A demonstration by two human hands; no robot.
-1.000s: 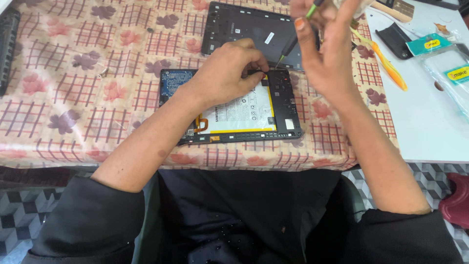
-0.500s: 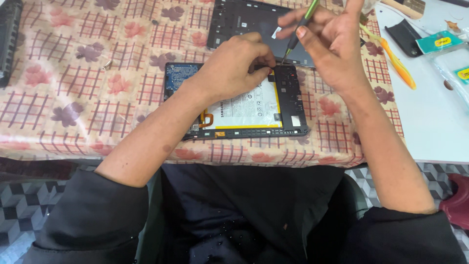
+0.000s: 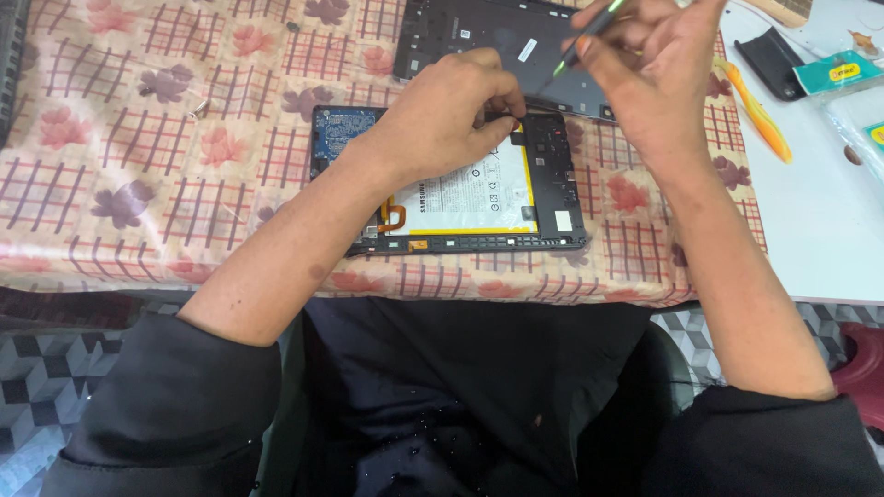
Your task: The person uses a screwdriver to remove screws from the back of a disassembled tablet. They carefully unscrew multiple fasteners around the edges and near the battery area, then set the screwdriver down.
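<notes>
Black opened tablet [image 3: 479, 198] under left hand [image 3: 442, 115], right-hand fingers [image 3: 599, 41] clamped on screwdriver [image 3: 575, 41].

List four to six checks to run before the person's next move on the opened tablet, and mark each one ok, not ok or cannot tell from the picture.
1. Left hand steadies the opened tablet: ok, it rests on the upper edge.
2. Right hand grips the green-tipped tool: ok.
3. Tool tip on its target part: cannot tell, the left hand's fingers hide that spot.
4. Tablet lies flat on the flowered cloth: ok.
5. Back cover set out of the way: ok, behind the tablet.
6. Tablet well back from the table edge: not ok, it lies close to it.
</notes>
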